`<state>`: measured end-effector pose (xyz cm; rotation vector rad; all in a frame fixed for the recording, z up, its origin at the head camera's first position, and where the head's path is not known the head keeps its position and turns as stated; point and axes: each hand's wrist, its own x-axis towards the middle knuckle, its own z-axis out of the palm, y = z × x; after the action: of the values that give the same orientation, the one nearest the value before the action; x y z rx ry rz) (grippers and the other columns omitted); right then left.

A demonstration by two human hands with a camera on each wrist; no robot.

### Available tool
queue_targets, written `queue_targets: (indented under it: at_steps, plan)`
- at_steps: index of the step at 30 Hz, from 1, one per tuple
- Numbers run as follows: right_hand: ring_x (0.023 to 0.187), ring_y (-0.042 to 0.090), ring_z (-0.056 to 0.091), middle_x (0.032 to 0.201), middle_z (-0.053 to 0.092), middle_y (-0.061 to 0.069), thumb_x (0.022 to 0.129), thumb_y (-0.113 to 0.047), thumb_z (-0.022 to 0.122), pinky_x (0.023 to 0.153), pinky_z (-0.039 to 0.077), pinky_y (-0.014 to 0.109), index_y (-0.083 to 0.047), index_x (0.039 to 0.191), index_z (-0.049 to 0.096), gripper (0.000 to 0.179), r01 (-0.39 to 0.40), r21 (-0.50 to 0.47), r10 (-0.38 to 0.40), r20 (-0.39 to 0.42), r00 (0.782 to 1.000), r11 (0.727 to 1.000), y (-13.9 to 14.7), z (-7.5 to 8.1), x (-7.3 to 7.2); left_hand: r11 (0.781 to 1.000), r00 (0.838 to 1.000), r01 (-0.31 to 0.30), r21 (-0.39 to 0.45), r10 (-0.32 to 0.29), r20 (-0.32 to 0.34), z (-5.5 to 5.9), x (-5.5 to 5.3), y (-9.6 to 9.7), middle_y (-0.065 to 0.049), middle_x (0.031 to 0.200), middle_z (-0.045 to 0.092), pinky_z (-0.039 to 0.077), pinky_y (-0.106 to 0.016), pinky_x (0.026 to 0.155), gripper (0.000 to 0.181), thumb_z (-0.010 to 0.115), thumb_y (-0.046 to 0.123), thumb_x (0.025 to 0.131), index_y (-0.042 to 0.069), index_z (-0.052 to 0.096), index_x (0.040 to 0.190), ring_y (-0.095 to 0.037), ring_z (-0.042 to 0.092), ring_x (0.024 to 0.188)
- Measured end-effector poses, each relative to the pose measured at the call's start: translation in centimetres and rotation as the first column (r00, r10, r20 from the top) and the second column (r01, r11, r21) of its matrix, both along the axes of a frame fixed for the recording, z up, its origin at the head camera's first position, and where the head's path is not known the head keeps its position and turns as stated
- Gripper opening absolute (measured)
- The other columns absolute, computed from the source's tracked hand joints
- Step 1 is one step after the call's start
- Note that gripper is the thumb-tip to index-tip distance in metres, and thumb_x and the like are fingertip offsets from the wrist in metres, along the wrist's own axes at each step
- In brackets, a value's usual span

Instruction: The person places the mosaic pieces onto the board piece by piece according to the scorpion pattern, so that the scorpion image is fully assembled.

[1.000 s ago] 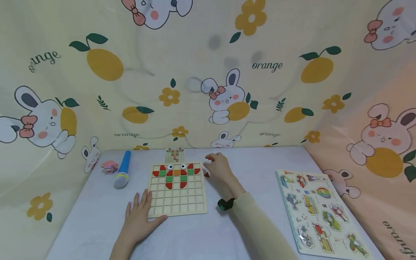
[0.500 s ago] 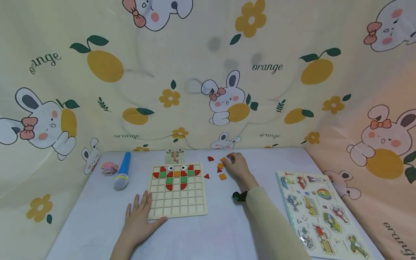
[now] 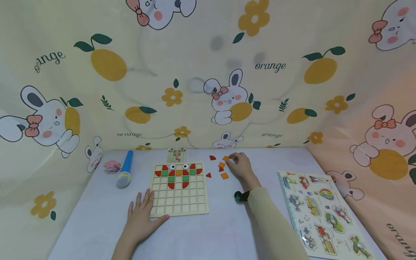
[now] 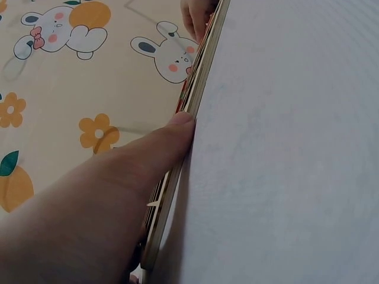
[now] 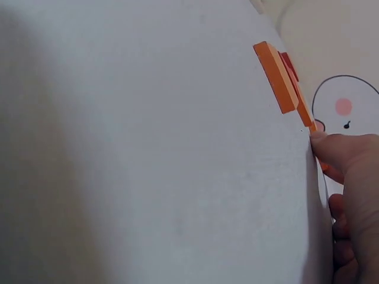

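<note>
My left hand (image 3: 141, 215) lies at the lower left corner of a wooden grid board (image 3: 180, 202), fingers spread along its left side. In the left wrist view the thumb (image 4: 160, 142) presses the board's front edge. Red, green and orange tiles and two eye tiles fill squares in the board's upper rows. Right of the board, my right hand (image 3: 242, 168) pinches an orange square tile (image 3: 225, 158) with thumb and fingertips, close over the table. Near it lie two more orange squares (image 3: 224, 175), a red quarter-round tile (image 3: 212, 157) and red triangles (image 3: 208, 175).
A small pattern card (image 3: 177, 155) is behind the board. On the left are a blue toy microphone (image 3: 125, 169) and a pink toy (image 3: 112, 166). A vehicle picture puzzle board (image 3: 325, 216) lies at the right. A printed cloth (image 3: 195, 54) hangs behind the table.
My right hand has moved right from beside the board, uncovering the loose tiles, and now pinches an orange square. The left hand has stayed at the board's corner.
</note>
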<state>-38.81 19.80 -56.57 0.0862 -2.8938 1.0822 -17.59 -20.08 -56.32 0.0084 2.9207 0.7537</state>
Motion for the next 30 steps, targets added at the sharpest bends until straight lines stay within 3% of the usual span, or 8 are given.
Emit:
queue_targets:
  at_steps: [11,18,24,30]
  plan:
    - [0.111,0.034,0.057,0.124,0.062,0.018,0.103,-0.028,0.072,0.101,0.052,0.049,-0.007,0.128,0.073,0.032,-0.038,-0.019,0.038,0.005,0.999,0.999,-0.3,0.0,-0.3,1.0,1.0,-0.013,-0.011,0.013,0.025,0.3,0.2,-0.6,-0.023,0.176,0.009,-0.007,-0.076,0.123,0.125,0.067,0.081,0.085,-0.003,0.02,0.166,-0.054,-0.005,0.16]
    - [0.103,0.031,0.056,0.117,0.063,0.016,0.102,-0.027,0.073,0.093,0.05,0.045,-0.007,0.127,0.074,0.032,-0.051,-0.012,0.051,-0.021,0.998,0.999,-1.0,-0.6,-0.3,1.0,0.999,-0.013,-0.02,0.014,0.039,0.4,0.6,-1.3,-0.024,0.176,0.009,-0.008,-0.077,0.122,0.126,0.066,0.082,0.084,-0.003,0.021,0.166,-0.055,-0.006,0.16]
    - [0.1,0.03,0.056,0.113,0.063,0.016,0.102,-0.025,0.072,0.091,0.05,0.045,-0.006,0.126,0.074,0.031,-0.04,0.011,0.041,-0.054,0.998,0.999,-0.3,-0.5,-0.5,1.0,1.0,-0.009,-0.004,0.009,0.009,0.1,0.1,-0.8,-0.022,0.176,0.01,-0.007,-0.076,0.123,0.125,0.068,0.08,0.085,-0.002,0.022,0.166,-0.054,-0.005,0.16]
    - [0.1,0.03,0.055,0.114,0.062,0.015,0.103,-0.026,0.072,0.089,0.048,0.042,-0.007,0.128,0.074,0.031,-0.034,0.003,0.034,-0.007,0.999,0.999,0.0,0.3,-0.3,1.0,1.0,0.002,-0.004,-0.002,0.008,-0.2,-0.2,-0.3,-0.022,0.176,0.009,-0.007,-0.075,0.124,0.125,0.066,0.082,0.085,-0.001,0.019,0.167,-0.053,-0.006,0.16]
